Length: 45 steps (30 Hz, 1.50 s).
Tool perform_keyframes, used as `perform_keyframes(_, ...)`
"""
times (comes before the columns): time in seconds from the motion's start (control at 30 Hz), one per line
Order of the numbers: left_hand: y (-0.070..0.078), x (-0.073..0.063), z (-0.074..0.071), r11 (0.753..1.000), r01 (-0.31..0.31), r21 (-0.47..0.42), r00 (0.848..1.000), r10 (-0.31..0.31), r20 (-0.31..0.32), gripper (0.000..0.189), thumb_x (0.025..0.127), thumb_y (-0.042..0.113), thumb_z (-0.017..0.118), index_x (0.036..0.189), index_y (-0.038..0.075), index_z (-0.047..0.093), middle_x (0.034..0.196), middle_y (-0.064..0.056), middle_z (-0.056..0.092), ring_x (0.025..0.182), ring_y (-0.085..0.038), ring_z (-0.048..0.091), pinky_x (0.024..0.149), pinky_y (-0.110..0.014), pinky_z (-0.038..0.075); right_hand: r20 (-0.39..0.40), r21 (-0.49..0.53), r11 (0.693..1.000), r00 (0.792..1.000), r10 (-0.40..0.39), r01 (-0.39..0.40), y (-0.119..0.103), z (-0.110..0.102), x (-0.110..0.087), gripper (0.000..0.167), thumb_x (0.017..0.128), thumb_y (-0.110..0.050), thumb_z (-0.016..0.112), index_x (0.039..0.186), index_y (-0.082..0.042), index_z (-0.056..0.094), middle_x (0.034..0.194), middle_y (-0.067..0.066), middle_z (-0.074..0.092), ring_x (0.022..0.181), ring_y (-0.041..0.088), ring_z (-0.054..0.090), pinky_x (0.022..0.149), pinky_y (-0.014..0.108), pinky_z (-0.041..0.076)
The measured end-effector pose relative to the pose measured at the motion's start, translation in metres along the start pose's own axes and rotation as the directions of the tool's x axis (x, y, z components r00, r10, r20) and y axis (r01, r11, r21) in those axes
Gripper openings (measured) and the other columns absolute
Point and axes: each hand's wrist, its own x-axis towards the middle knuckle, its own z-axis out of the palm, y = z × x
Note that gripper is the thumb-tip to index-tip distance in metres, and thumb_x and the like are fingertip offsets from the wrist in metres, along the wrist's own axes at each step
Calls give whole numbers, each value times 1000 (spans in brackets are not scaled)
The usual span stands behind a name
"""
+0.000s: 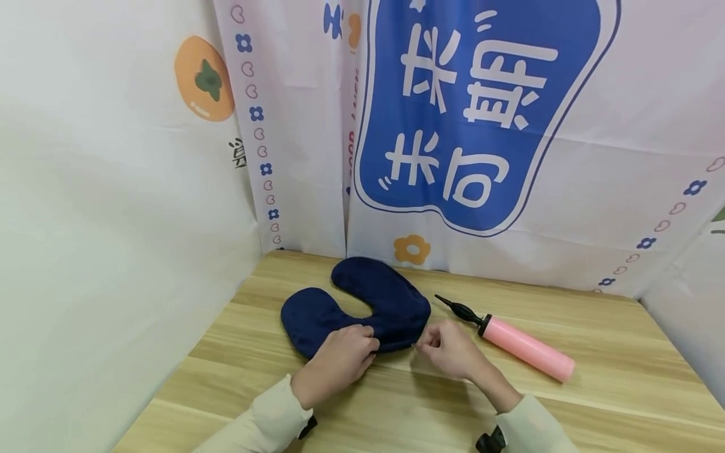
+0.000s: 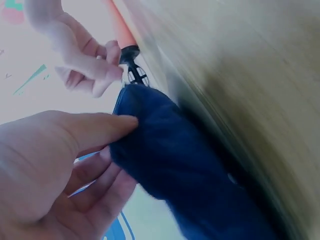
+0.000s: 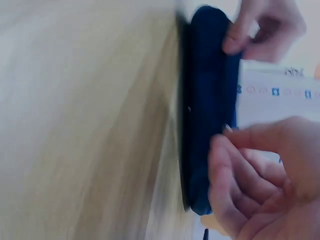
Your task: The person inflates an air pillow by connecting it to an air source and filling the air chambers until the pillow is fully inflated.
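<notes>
A navy blue U-shaped neck pillow (image 1: 396, 308) of soft cloth lies on the table, its two rounded ends toward the back left. My left hand (image 1: 345, 349) grips the near edge of the curve, thumb on top and fingers underneath, as the left wrist view shows. To its right, my right hand (image 1: 450, 349) pinches a small pale zipper pull (image 3: 228, 128) at the pillow's edge, near the right corner of the curve. Thumb and forefinger mostly cover the pull. In the right wrist view the pillow's side (image 3: 207, 100) stretches between both hands.
A pink hand pump (image 1: 529, 347) with a black nozzle lies on the wooden table (image 1: 623, 377), right of the pillow. Behind the table hangs a printed cloth (image 1: 317, 189) with a large blue sign. A pale wall (image 1: 113, 251) borders the left side.
</notes>
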Motion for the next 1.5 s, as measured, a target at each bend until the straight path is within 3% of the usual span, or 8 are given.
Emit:
perform_keyframes(0.17, 1, 3, 0, 990, 57, -129, 995, -47, 83, 9, 91, 22, 83, 94, 19, 75, 85, 6, 61, 72, -5, 56, 59, -20, 49, 84, 55, 996, 993, -79, 74, 0, -4, 2, 16, 94, -13, 75, 78, -13, 74, 69, -10, 69, 60, 0, 57, 59, 22, 50)
perform_keyframes(0.3, 13, 21, 6, 992, 79, -93, 996, -75, 49, 15, 90, 27, 84, 96, 17, 75, 83, 5, 60, 70, -8, 56, 58, -21, 47, 105, 89, 989, 987, -124, 114, -7, -8, 5, 16, 95, -11, 73, 80, -10, 73, 68, -7, 69, 58, 1, 58, 56, 22, 50)
perform_keyframes(0.47, 27, 37, 19, 991, 115, -67, 993, -114, 19, 12, 93, 16, 78, 83, 18, 73, 77, 3, 60, 68, -12, 59, 54, -21, 46, 67, 2, 995, 992, -103, 103, -9, -8, 6, 21, 92, -11, 75, 73, -17, 69, 62, -11, 64, 55, 0, 55, 55, 21, 47)
perform_keyframes(0.77, 27, 31, 11, 990, 124, -66, 992, -122, 36, 18, 93, 9, 77, 78, 18, 73, 75, 3, 60, 66, -10, 59, 54, -21, 47, -93, -103, 994, 995, 22, -32, 17, -17, 8, 23, 89, -6, 75, 70, -17, 69, 63, -10, 63, 56, 3, 53, 60, 24, 47)
perform_keyframes(0.97, 29, 35, 9, 980, 166, -109, 983, -155, 101, 9, 90, 17, 81, 85, 16, 73, 76, 3, 58, 65, -9, 55, 54, -22, 45, -16, -27, 998, 998, -54, 53, 19, -19, 9, 22, 94, -11, 75, 76, -20, 67, 64, -12, 62, 54, 2, 52, 55, 22, 46)
perform_keyframes(1.13, 40, 47, 17, 977, 211, 26, 975, -212, 63, 30, 86, 38, 88, 97, 14, 75, 85, 0, 65, 72, -14, 62, 59, -26, 53, -2, 10, 996, 996, -90, 90, 8, -17, 12, 25, 97, -12, 73, 76, -23, 66, 63, -13, 61, 52, 1, 51, 53, 22, 45)
perform_keyframes(1.3, 49, 52, 24, 961, 210, 178, 978, -209, -27, 19, 87, 25, 84, 78, 17, 69, 78, 1, 63, 66, -14, 59, 55, -25, 51, 0, -22, 996, 996, -92, 92, 4, -17, 13, 23, 95, -10, 74, 76, -21, 68, 64, -12, 63, 54, 1, 54, 54, 22, 47)
perform_keyframes(1.5, 52, 48, 24, 950, 194, 243, 981, -190, -41, 18, 88, 24, 86, 75, 21, 74, 78, 3, 65, 66, -13, 57, 56, -24, 52, -21, -99, 994, 998, -55, 53, 5, -19, 19, 22, 93, -10, 74, 74, -19, 68, 65, -11, 64, 57, 3, 55, 59, 23, 48)
